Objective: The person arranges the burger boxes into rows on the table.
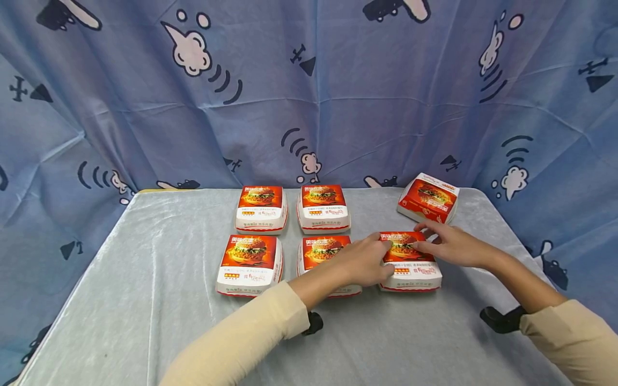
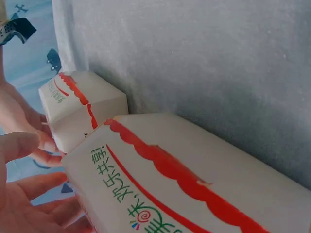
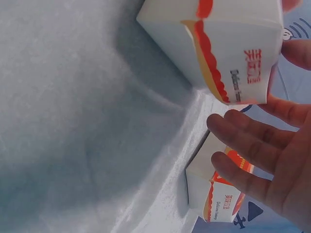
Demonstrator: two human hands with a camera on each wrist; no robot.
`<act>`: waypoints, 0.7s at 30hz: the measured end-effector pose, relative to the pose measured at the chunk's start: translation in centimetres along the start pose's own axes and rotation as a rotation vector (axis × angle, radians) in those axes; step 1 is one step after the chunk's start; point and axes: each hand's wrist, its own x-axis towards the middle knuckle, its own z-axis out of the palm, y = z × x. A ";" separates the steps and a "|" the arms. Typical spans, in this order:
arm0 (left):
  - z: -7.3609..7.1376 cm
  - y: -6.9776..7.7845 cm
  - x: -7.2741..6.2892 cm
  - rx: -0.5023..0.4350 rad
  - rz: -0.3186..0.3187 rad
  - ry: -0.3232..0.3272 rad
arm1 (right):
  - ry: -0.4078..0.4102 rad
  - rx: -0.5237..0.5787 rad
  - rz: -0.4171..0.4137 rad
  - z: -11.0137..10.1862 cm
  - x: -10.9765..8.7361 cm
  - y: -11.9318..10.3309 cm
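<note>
A white burger box [image 1: 412,276] with a red burger picture on its lid lies flat at the front right of the group. My left hand [image 1: 369,261] is at its left edge, fingertips over the lid. At the opposite side, my right hand [image 1: 449,244] touches the lid's right part with thumb and fingertips. The right wrist view shows that box [image 3: 233,53] close to the thumb, the other fingers spread and fairly straight. In the left wrist view, the neighbouring burger box [image 2: 194,170] fills the foreground, with loosely extended fingers beside it. My left forearm partly covers this neighbour.
Two burger boxes [image 1: 260,209] [image 1: 323,209] stand in a back row, and another box [image 1: 248,265] is at front left. A turned burger box [image 1: 429,198] sits at the back right. Pale cloth covers the table [image 1: 120,300]; a blue patterned curtain [image 1: 270,69] hangs behind.
</note>
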 end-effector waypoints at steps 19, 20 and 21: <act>-2.2 -1.5 1.2 -0.110 0.011 0.234 | 0.237 -0.085 0.139 -5.3 1.5 3.7; -2.4 -1.7 1.2 -0.127 0.006 0.244 | 0.236 -0.087 0.153 -5.5 1.6 3.9; -2.5 -1.8 1.3 -0.144 -0.001 0.252 | 0.235 -0.090 0.163 -5.6 1.8 4.1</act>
